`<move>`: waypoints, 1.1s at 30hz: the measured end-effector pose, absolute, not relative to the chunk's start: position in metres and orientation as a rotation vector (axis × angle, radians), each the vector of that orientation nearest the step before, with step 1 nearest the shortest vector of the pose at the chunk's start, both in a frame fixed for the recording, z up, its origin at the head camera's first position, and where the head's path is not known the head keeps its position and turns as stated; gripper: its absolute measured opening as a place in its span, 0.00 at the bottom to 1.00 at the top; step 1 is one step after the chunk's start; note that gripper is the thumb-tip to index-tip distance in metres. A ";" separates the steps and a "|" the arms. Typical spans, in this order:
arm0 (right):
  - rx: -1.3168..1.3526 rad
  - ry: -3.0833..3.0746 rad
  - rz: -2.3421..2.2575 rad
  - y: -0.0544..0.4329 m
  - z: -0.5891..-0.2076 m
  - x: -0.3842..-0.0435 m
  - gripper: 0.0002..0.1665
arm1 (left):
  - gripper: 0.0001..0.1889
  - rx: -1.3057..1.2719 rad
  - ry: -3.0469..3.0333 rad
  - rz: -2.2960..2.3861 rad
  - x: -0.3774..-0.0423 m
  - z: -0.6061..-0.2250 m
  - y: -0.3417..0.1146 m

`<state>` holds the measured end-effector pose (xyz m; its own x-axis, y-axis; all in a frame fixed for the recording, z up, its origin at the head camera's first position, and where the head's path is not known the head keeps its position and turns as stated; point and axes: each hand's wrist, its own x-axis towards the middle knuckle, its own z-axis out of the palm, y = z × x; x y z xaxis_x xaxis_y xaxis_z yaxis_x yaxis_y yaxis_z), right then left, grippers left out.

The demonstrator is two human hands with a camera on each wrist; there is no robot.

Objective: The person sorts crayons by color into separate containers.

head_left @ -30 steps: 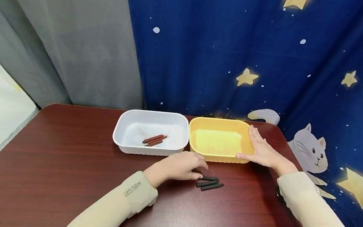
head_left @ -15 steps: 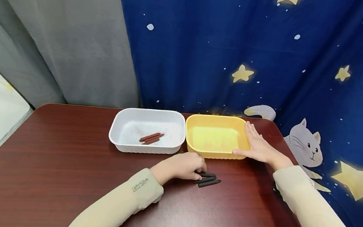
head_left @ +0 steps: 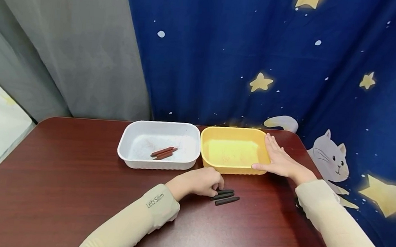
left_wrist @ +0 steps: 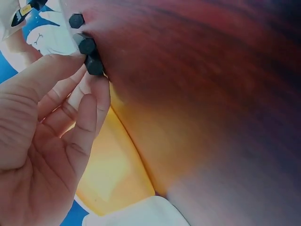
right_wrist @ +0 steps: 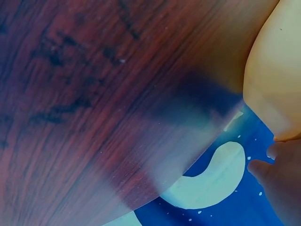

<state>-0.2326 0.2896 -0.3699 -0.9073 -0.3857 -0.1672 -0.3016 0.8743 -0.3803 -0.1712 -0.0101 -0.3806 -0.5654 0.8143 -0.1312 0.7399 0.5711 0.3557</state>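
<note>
Three black crayons lie in front of the bins. My left hand (head_left: 202, 182) pinches two of them between thumb and fingertips. In the left wrist view their six-sided ends show, one black crayon (left_wrist: 86, 45) against another black crayon (left_wrist: 94, 66). The third black crayon (head_left: 227, 201) lies apart on the table, nearer to me. My right hand (head_left: 281, 162) spreads over the right end of a yellow bin (head_left: 234, 170), fingers along the rim and thumb on the front edge. In the right wrist view only part of the right hand (right_wrist: 284, 179) shows, beside the bin's wall.
A white bin (head_left: 160, 165) stands left of the yellow one, side by side. Several dark red crayons (head_left: 164, 152) lie in it. Both are near the back edge of the dark red-brown table (head_left: 72, 183). Behind hangs a blue star-patterned curtain (head_left: 204, 53) beside a grey curtain (head_left: 60, 41).
My left hand has moved slightly right onto the black crayons, and its fingers have closed on two of them, separating these from the third. The right hand stays at the yellow bin.
</note>
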 end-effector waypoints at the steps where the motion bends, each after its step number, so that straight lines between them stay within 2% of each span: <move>1: -0.525 2.807 -0.513 0.289 -0.370 -0.232 0.74 | 0.08 1.284 2.523 0.384 -0.171 -0.381 -0.010; 19: -0.526 2.811 -0.523 0.290 -0.374 -0.234 0.73 | 0.05 1.319 2.519 0.435 -0.170 -0.369 -0.013; 33: -0.511 2.813 -0.553 0.289 -0.373 -0.233 0.75 | 0.07 1.378 2.508 0.469 -0.169 -0.350 -0.011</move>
<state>-0.2327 0.2887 -0.3727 -0.9129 -0.3778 -0.1543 -0.2913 0.8681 -0.4020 -0.1692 -0.0113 -0.3503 -0.5257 0.8488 -0.0559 0.7712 0.5033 0.3898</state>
